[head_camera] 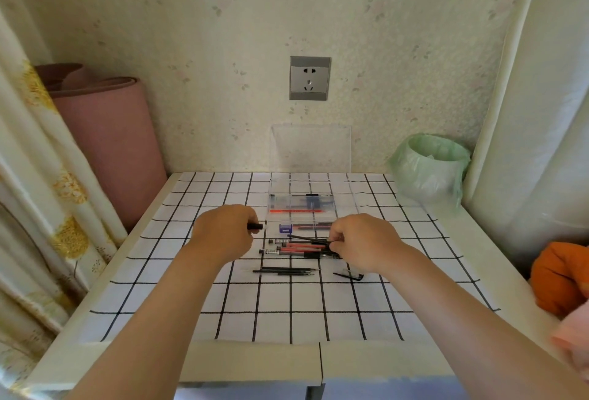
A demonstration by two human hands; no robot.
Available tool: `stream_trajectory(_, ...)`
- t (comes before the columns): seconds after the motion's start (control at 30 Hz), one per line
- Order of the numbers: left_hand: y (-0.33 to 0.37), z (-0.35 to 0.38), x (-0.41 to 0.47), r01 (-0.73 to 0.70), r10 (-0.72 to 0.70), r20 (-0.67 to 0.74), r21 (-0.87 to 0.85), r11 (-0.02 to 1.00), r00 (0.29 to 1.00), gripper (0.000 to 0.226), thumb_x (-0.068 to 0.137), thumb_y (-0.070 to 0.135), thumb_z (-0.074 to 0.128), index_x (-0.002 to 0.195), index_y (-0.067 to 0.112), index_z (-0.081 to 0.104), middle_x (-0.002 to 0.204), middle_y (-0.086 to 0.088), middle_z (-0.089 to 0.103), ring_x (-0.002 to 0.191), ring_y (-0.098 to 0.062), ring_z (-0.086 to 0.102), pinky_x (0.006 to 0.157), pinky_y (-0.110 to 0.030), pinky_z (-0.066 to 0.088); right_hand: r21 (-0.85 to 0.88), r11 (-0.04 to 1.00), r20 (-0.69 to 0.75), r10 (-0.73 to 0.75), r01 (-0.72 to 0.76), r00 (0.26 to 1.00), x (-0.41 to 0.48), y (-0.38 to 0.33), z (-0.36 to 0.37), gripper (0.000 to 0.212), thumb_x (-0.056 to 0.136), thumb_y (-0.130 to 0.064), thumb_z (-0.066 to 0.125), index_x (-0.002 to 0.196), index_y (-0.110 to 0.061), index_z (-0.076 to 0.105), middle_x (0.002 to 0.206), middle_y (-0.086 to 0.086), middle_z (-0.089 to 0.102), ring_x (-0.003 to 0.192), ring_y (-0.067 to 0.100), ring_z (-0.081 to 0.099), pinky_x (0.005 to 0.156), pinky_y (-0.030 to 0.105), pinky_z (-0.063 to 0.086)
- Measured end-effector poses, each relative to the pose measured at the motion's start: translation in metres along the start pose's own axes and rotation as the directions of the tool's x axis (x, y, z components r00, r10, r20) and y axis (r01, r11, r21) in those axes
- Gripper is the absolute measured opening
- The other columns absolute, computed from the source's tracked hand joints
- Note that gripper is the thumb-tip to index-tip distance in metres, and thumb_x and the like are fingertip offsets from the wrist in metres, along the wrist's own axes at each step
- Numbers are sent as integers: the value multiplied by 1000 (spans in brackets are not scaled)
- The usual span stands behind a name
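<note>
My left hand grips a small black pen part whose tip sticks out toward the right. My right hand pinches a thin black refill over a pile of several red and black pens on the checked tablecloth. Black refills lie in front of the pile, and a black pen cap lies to their right. Behind the pile stands a clear plastic box with its lid up, holding a red pen and dark pens.
A bin with a green bag stands at the back right. A rolled pink mat leans at the left beside a curtain. Orange cloth lies at the right edge. A wall socket is above the box.
</note>
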State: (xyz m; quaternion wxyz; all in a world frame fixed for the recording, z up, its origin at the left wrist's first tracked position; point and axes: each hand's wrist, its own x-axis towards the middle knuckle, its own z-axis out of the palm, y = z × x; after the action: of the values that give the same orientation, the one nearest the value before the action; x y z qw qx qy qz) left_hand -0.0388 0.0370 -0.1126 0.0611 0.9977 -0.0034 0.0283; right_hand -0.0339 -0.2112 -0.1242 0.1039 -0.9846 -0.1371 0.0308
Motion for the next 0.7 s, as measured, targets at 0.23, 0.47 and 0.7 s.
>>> stream_trajectory(0.23, -2, -1, 1, -30, 33, 11, -220, 975, 999, 11, 90, 30, 63, 97, 38, 64, 99, 15, 65, 93, -10, 60, 78, -31, 51, 27, 999, 31, -27, 26, 999, 0, -1, -1, 9, 92, -36, 58, 90, -35, 67, 90, -13, 64, 84, 12, 60, 69, 27, 44)
stream_trajectory(0.47, 22, 6, -6, -199, 240, 68, -368, 908, 969, 16, 88, 33, 69, 101, 41, 69, 104, 21, 65, 100, -4, 59, 91, -31, 50, 76, 990, -16, -116, 117, 993, -1, -13, -2, 11, 92, -40, 59, 94, -34, 68, 89, -13, 65, 83, 11, 58, 69, 27, 42)
stream_trajectory(0.7, 25, 7, -6, -193, 250, 162, -306, 932, 955, 7, 89, 32, 66, 93, 37, 69, 95, 13, 67, 88, -9, 61, 82, -32, 54, 91, 991, -5, -99, 99, 995, -4, -16, -4, 10, 88, -38, 67, 95, -33, 71, 93, -13, 69, 87, 9, 62, 77, 28, 50)
